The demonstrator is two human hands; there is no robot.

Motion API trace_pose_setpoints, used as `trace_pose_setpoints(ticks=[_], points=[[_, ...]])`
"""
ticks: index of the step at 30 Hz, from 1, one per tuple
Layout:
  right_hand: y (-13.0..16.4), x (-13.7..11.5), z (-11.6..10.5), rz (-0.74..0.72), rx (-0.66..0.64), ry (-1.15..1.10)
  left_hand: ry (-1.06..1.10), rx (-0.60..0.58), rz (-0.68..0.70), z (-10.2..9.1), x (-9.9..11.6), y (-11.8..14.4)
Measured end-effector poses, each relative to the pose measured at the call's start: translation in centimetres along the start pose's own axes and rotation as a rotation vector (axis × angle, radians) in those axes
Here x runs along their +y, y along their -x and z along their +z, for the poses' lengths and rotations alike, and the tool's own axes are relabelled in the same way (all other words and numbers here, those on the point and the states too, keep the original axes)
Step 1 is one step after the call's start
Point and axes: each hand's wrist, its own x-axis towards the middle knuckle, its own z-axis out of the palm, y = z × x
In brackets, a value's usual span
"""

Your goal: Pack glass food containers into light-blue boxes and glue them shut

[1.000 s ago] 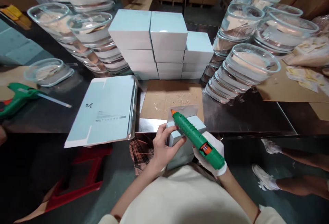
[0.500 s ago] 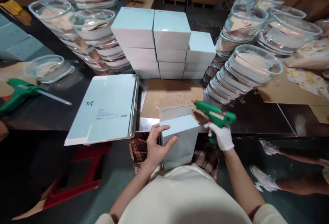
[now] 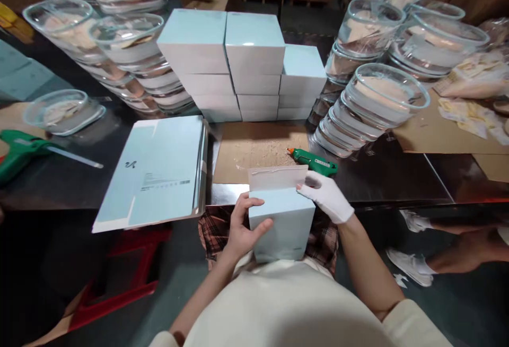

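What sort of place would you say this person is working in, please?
Probably a packing bench in a warehouse or small factory: stacks of glass containers, a pile of pale blue boxes, flat box blanks and a green glue gun on a metal table.

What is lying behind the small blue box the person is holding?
Behind the box, a green glue gun lies beside a brown cardboard sheet. The raised flap hides part of the cardboard.
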Motion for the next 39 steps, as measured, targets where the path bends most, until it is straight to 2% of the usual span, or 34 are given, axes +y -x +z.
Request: trace_pose_setpoints(ticks=[1, 2, 5, 7, 10, 13, 16, 21, 23, 25, 27, 28, 29, 31, 32, 33, 34, 36, 37, 38, 39], points=[[0.0, 0.1, 0.9, 0.013, -0.090, -0.100, -0.004, 0.005, -0.001, 0.2, -0.2, 0.1], [0.1, 0.4, 1.5, 0.026, -0.127, -0.170, -0.004, 0.017, -0.011, 0.4, -0.3, 0.2], [0.3, 1.3, 1.6, -0.029, -0.125, -0.245, 0.080, 0.094, -0.060, 1.0, -1.0, 0.4], [0.7, 1.5, 0.7, -0.164, -0.227, -0.186, 0.173, 0.124, -0.082, 1.1, -1.2, 0.2], [1.2, 0.7, -0.8, -0.421, -0.422, 0.047, 0.232, 0.097, -0.081, 0.9, -1.3, -0.2], [1.4, -0.2, -1.4, -0.612, -0.478, 0.287, 0.191, 0.048, -0.050, 0.2, -1.0, -0.5], [1.2, -0.5, -1.3, -0.716, -0.517, 0.386, 0.173, 0.008, -0.066, -0.2, -0.7, -0.5], [0.8, 0.1, -0.6, -0.756, -0.531, 0.369, 0.219, -0.024, -0.106, 0.0, -0.4, -0.5], [1.2, 0.6, -0.7, -0.727, -0.498, 0.346, 0.229, -0.035, -0.102, -0.3, -0.4, -0.7], [2.3, 1.5, -1.3, -0.618, -0.364, 0.275, 0.222, -0.001, -0.078, -1.2, -0.3, -1.0], [4.2, 2.7, -2.2, -0.418, -0.181, 0.169, 0.176, 0.104, -0.053, -2.4, -0.1, -1.4], [5.2, 3.4, -2.6, -0.291, -0.143, 0.129, 0.152, 0.184, -0.042, -3.0, 0.0, -1.6], [6.3, 4.0, -2.8, -0.157, -0.165, 0.104, 0.141, 0.279, -0.027, -3.4, 0.2, -1.8], [8.0, 4.9, -2.5, 0.086, -0.363, 0.101, 0.191, 0.476, 0.010, -3.6, 0.4, -2.2], [8.5, 5.1, -2.0, 0.156, -0.431, 0.098, 0.253, 0.551, 0.020, -3.3, 0.4, -2.3], [8.8, 5.0, -1.5, 0.176, -0.416, 0.088, 0.325, 0.593, 0.011, -2.8, 0.4, -2.3], [8.8, 4.6, -1.1, 0.149, -0.310, 0.076, 0.382, 0.588, -0.017, -2.3, 0.5, -2.3], [8.3, 2.7, -0.7, -0.017, 0.053, 0.093, 0.360, 0.510, -0.060, -1.5, 0.6, -2.2], [7.9, 1.3, -0.8, -0.130, 0.186, 0.142, 0.269, 0.472, -0.036, -1.3, 0.9, -2.2], [7.5, -0.4, -1.0, -0.253, 0.224, 0.226, 0.139, 0.441, 0.037, -1.4, 1.3, -2.3], [7.2, -2.1, -1.2, -0.381, 0.161, 0.349, -0.009, 0.409, 0.142, -1.6, 1.9, -2.6]])
